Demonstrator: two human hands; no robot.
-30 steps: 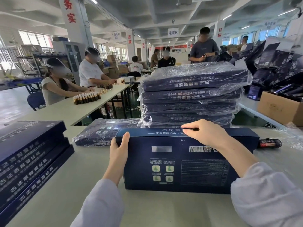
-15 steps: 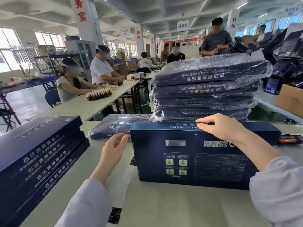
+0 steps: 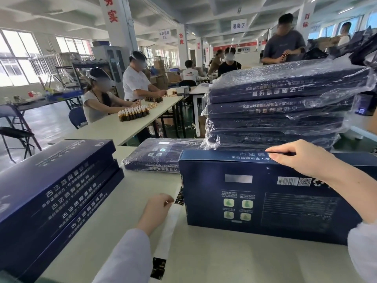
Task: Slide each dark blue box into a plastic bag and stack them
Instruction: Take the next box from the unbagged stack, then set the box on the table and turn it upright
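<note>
A dark blue box stands on its long edge on the table in front of me. My right hand grips its top edge, fingers curled over it. Left of the box, my left hand pinches the edge of a flat clear plastic bag with black printed corners, which lies on the table and partly under the box. Behind the box rises a stack of bagged boxes. One more bagged box lies flat beside that stack. A pile of unbagged dark blue boxes sits at my left.
The pale table runs under everything. Beyond it, a long white table carries small brown bottles, with seated people working at it. More people stand at the back. Dark packaging is heaped at the far right.
My left hand has let go of the box's left end and dropped to the plastic bag on the table. My right hand keeps its hold on the box's top edge.
</note>
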